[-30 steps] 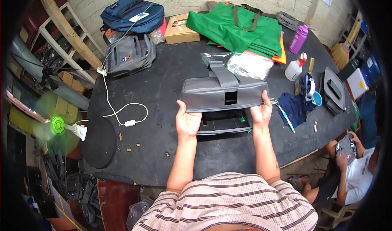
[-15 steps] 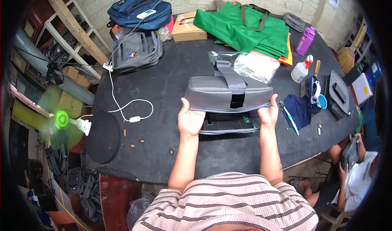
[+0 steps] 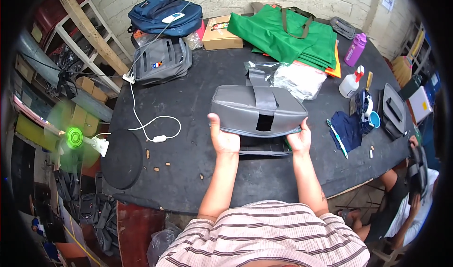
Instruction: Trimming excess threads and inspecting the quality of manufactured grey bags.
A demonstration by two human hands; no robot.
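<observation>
A boxy grey bag (image 3: 236, 107) is held up over the black table, tilted toward me. A wide grey strap (image 3: 265, 97) runs over its top, and a black rectangular patch (image 3: 265, 122) sits on its near side. My left hand (image 3: 223, 137) grips the bag's left lower edge, thumb pointing up. At the right lower edge my right hand (image 3: 300, 137) is closed on it, its fingers partly hidden underneath. Below the bag shows a dark panel with a light rim (image 3: 264, 152); whether it is part of the bag I cannot tell.
Beyond the bag lie a clear plastic packet (image 3: 298, 80) and green tote bags (image 3: 283, 36). To the right are a spray bottle (image 3: 350, 84), a purple bottle (image 3: 355, 50), a toothbrush (image 3: 337, 138) and a dark cloth (image 3: 348, 128). A white cable (image 3: 137, 111) and spinning fan (image 3: 74, 137) are left. Another person (image 3: 401, 210) sits lower right.
Both hands have tipped the bag so more of its top shows, and its right end has come left. Less of the dark panel beneath is visible. The seated person's held item has shifted.
</observation>
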